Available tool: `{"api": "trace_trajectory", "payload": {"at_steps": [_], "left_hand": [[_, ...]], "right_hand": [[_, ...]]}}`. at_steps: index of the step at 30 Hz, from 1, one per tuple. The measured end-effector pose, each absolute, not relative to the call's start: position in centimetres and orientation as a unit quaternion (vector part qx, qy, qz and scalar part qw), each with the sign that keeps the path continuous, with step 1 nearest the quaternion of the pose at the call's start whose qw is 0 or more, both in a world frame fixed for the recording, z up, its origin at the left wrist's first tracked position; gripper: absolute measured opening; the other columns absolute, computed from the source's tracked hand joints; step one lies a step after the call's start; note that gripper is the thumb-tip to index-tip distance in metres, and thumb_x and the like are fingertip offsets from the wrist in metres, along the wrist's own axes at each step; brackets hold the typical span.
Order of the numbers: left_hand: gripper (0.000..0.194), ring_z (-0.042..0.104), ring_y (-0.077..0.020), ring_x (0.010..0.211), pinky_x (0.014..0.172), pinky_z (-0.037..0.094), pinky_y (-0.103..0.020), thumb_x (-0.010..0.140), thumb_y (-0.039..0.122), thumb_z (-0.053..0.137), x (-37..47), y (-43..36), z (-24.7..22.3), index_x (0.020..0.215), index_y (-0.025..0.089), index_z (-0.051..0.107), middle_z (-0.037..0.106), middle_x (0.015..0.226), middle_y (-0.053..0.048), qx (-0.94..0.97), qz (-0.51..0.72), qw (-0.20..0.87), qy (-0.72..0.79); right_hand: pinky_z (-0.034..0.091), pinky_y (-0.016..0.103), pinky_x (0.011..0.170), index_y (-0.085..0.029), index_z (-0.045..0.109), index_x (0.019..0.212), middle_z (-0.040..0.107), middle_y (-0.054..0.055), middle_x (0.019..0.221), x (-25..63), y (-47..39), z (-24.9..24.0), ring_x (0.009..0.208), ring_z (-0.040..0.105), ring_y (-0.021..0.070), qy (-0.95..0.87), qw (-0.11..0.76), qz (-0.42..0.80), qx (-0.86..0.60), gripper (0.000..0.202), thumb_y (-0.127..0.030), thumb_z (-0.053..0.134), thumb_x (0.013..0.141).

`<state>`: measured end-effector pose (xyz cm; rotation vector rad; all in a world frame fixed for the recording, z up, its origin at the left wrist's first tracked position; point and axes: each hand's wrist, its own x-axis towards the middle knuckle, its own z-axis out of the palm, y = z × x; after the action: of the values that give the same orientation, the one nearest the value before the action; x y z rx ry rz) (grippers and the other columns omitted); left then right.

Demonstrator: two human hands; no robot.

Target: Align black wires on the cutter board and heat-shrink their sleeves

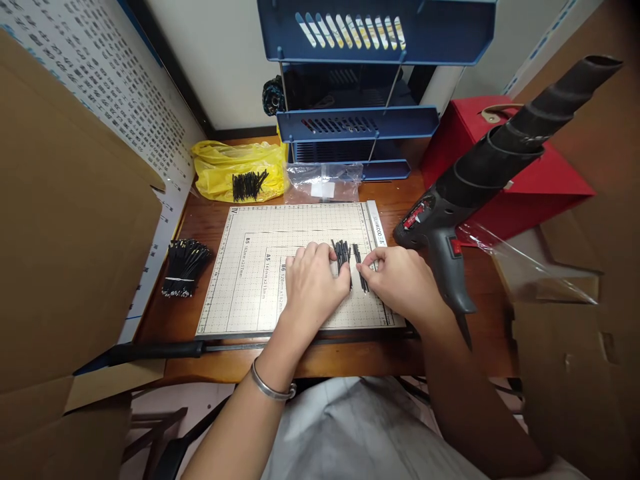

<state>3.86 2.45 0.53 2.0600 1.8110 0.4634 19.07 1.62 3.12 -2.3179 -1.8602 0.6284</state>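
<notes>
Short black sticks lie on the cream gridded cutting board (255, 280) in two groups. My left hand (313, 280) rests over the board, its thumb and fingers curled around the larger group of black sticks (342, 253). Just right of it, my right hand (397, 277) pinches at the smaller group of black sticks (361, 275) with thumb and forefinger. A narrow gap separates the two groups. Beyond the board's left edge lies a banded bundle of black wires (184, 268).
More black pieces (249, 185) lie on a yellow plastic bag (215, 160), beside a clear bag (324, 181). A heat gun (450, 207) stands at right before a red box (540, 200). The cutter's long arm (160, 350) runs along the front. Blue shelves (360, 123) stand behind.
</notes>
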Motion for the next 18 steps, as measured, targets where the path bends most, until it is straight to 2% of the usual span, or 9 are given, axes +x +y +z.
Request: {"api": "trace_trajectory", "payload": {"at_steps": [5,9,14,16,18], "left_hand": [[0.02,0.061,-0.0316,0.103,0.091,0.043,-0.048,0.093,0.042,0.065,3.9,2.1,0.3,0.094,0.022,0.06,0.068,0.102,-0.008,0.728,0.173,0.166,0.642],[0.023,0.059,-0.0335,0.107,0.092,0.044,-0.049,0.095,0.042,0.063,3.9,1.9,0.2,0.103,0.02,0.063,0.067,0.108,-0.012,0.741,0.171,0.144,0.633],[0.04,0.058,-0.0358,0.11,0.093,0.045,-0.051,0.094,0.052,0.065,4.3,1.6,0.4,0.114,0.017,0.063,0.066,0.115,-0.015,0.759,0.151,0.13,0.62],[0.042,0.058,-0.0363,0.112,0.094,0.046,-0.052,0.093,0.05,0.068,4.5,1.6,0.6,0.117,0.016,0.063,0.065,0.117,-0.015,0.766,0.14,0.132,0.614],[0.037,0.058,-0.0354,0.113,0.095,0.046,-0.051,0.094,0.042,0.067,4.5,1.8,0.8,0.119,0.016,0.063,0.066,0.118,-0.014,0.781,0.131,0.141,0.595]], "right_hand": [[0.03,0.03,0.063,-0.027,0.078,0.091,0.071,0.005,0.08,18.9,1.3,3.1,0.067,0.055,0.0186,-0.617,0.07,0.222,-0.751,0.025,-0.042,0.058,0.09],[0.029,0.03,0.062,-0.024,0.075,0.085,0.065,0.003,0.07,18.8,1.0,3.1,0.064,0.051,0.0164,-0.646,0.089,0.246,-0.717,0.028,-0.037,0.051,0.093],[0.028,0.03,0.062,-0.024,0.075,0.085,0.058,0.0,0.064,19.7,0.7,3.5,0.062,0.049,0.0148,-0.646,0.088,0.267,-0.71,0.027,-0.03,0.049,0.091],[0.028,0.03,0.062,-0.025,0.076,0.088,0.059,0.0,0.065,20.3,0.6,3.5,0.062,0.049,0.0149,-0.629,0.089,0.258,-0.728,0.027,-0.031,0.05,0.09],[0.028,0.03,0.062,-0.026,0.077,0.09,0.059,0.0,0.066,21.1,0.4,3.4,0.062,0.049,0.0149,-0.616,0.098,0.249,-0.741,0.027,-0.034,0.051,0.09]]}}
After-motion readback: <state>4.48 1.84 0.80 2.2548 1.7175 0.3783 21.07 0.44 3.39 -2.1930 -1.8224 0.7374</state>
